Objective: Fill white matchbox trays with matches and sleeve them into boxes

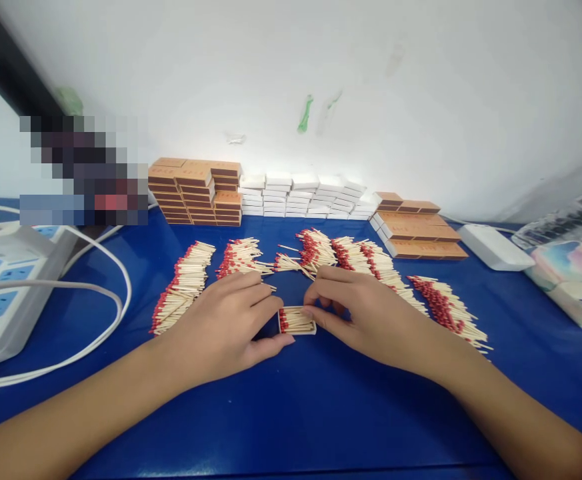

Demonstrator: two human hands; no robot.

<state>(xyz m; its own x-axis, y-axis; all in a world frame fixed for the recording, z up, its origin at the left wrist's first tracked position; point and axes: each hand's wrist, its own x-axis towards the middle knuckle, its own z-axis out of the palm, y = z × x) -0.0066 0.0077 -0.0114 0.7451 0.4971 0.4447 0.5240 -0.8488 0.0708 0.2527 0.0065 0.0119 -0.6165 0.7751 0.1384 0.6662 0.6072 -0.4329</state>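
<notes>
A small white matchbox tray [315,328] lies on the blue table between my hands, filled with red-headed matches [295,321]. My left hand [233,313] closes around the tray's left end, thumb at the near corner and index finger at the far one. At the right end, my right hand [355,307] is closed, its thumb tip over the tray's far right corner and its other fingers curled behind. Loose matches lie beyond both hands: one pile [191,267] left, another pile [243,255] past my left fingers, more [321,250] past my right hand.
Orange matchboxes [195,193] stand stacked at the back left, white trays [301,197] in the middle, more orange boxes [421,230] right. A power strip [1,287] with white cables occupies the left. A white adapter [495,247] and a tissue pack [571,280] lie right.
</notes>
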